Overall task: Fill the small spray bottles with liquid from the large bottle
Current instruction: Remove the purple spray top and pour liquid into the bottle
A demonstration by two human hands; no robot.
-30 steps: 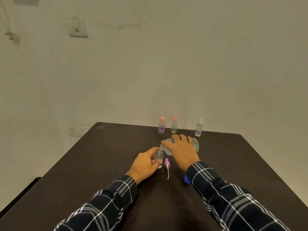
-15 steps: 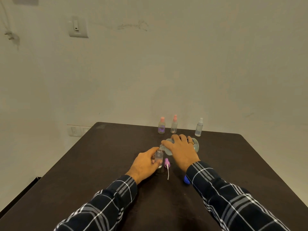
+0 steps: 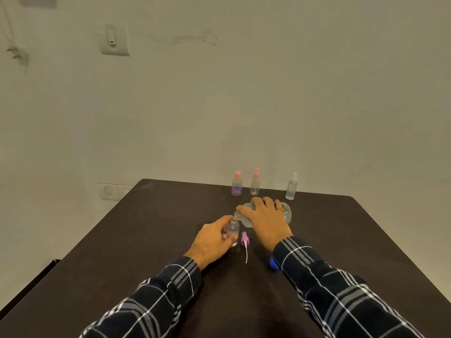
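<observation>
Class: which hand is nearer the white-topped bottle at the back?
Right. The right hand, gripping the large bottle, is just in front of the white-topped bottle; the left hand, holding a small open bottle, is farther away, to the left.

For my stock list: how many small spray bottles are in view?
4. Open bottle in the left hand; at the far edge: wide pink bottle, slim pink bottle, white bottle. None seems hidden.

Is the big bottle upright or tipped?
Tipped. The right hand holds the large bottle on its side, mouth over the small bottle gripped by the left hand.
</observation>
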